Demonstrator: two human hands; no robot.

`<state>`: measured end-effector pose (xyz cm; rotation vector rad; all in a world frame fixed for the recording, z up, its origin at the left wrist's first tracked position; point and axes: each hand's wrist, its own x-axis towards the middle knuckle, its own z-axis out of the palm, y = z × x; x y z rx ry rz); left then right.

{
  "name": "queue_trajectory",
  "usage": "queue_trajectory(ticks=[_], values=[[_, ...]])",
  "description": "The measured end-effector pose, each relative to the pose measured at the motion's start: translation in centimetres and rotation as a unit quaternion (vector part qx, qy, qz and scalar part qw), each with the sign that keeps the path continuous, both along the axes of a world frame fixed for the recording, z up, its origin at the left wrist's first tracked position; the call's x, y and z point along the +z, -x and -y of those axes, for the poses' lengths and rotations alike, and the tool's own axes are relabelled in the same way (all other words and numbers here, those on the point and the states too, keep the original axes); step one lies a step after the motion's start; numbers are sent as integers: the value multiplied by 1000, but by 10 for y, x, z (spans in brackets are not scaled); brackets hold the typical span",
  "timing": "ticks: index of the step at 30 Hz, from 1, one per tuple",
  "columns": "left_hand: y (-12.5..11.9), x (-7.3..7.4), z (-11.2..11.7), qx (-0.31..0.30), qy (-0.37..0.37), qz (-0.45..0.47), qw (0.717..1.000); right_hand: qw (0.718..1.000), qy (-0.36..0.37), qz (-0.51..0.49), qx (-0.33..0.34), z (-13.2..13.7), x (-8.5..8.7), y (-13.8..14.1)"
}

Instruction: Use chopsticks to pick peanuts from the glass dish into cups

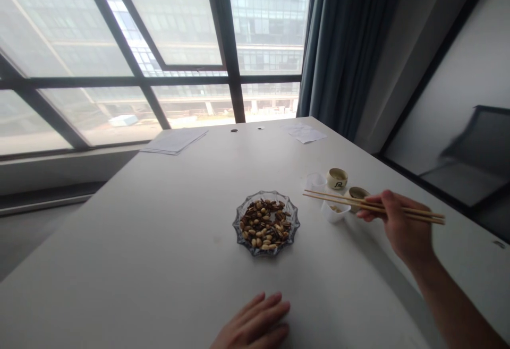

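Observation:
My right hand (404,232) grips a pair of wooden chopsticks (428,214), held nearly level with the tips pointing left. Nothing shows between the tips, which hover above the table right of a scalloped glass bowl (295,228). In that bowl lies a mix of shelled-looking nuts and dark seeds (265,224). Under the chopsticks stands a small clear plastic cup (334,215) with a few pale pieces inside. My left hand (257,325) rests on the table in front of the bowl, fingers stretched out and holding nothing.
Behind the near plastic cup are another clear plastic cup (316,180), a cream ceramic cup (337,179) with a dark mark, and a second ceramic cup (356,193), partly hidden. Papers (173,141) lie at the white table's (159,243) far left, and another sheet (306,133) far right.

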<state>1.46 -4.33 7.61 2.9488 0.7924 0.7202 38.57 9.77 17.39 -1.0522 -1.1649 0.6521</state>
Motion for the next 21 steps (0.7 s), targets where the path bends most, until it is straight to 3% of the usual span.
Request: queue_trajectory(ticks=[6,10,14,21], values=[[2,-13,-2,51,-65,-59,995,989,8,8,145,7,-13,45],[0,-6,0,54,-106,-118,986,976,13,6,217,10,-25,68],[-2,1,1,39,-130,-162,977,969,29,19,246,11,-35,80],[-2,0,0,41,-122,-168,977,965,53,18,257,11,-45,90]])
